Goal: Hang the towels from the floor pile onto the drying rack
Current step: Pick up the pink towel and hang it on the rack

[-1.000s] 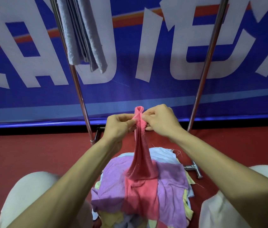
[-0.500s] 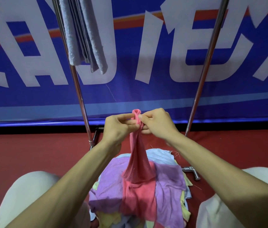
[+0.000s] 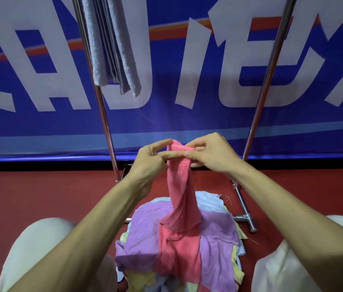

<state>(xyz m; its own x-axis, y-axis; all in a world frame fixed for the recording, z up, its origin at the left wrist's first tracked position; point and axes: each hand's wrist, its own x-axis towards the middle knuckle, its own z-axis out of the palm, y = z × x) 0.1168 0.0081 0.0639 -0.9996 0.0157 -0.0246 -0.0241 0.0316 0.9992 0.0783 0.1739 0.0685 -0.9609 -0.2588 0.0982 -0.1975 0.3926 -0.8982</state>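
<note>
A pink towel (image 3: 181,186) is lifted by its top edge above the floor pile (image 3: 145,234) of purple, yellow and pale blue towels; its lower part still lies on the pile. My left hand (image 3: 149,163) and my right hand (image 3: 210,154) both pinch the bunched top edge, close together. The drying rack (image 3: 103,114) stands behind, with metal poles left and right. Several grey towels (image 3: 111,45) hang from its upper left.
The rack's right pole (image 3: 265,85) and its foot (image 3: 244,218) stand on the red floor right of the pile. A blue banner (image 3: 187,81) with white letters fills the wall behind. My knees (image 3: 40,249) in pale trousers flank the pile.
My fingers have worked along the towel's top edge, spreading it slightly; my left index finger now stretches across the front. The towel hangs at about the same height.
</note>
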